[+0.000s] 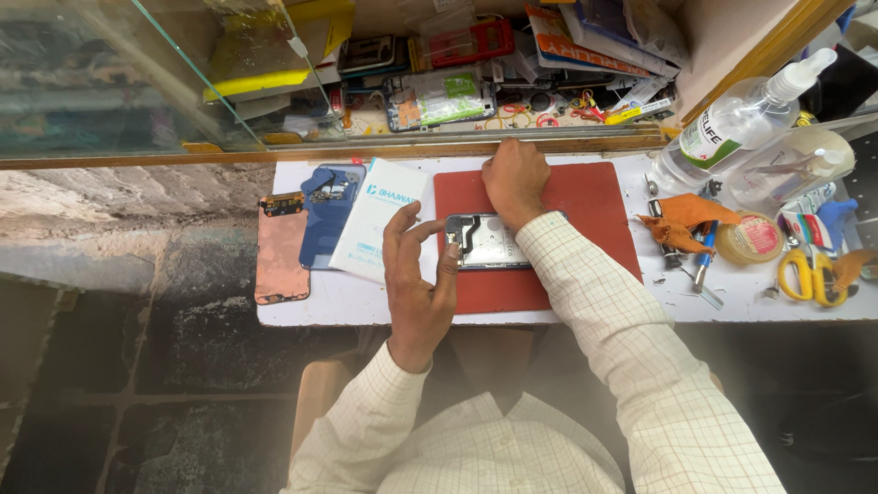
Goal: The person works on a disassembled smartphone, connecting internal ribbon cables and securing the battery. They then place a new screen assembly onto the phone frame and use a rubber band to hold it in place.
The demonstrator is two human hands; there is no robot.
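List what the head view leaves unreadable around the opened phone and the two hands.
- Opened phone: its right part hidden under the right forearm.
- Right hand: fist knuckles-up, so anything in its grip is hidden.
- Left hand: fingertip contact with the phone's edge too small to confirm.

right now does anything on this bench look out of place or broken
The copper-coloured panel at the left juts past the white bench top, its lower end overhanging the edge. The phone on the red mat lies opened, insides exposed, the left hand at its end. Nothing looks spilled.
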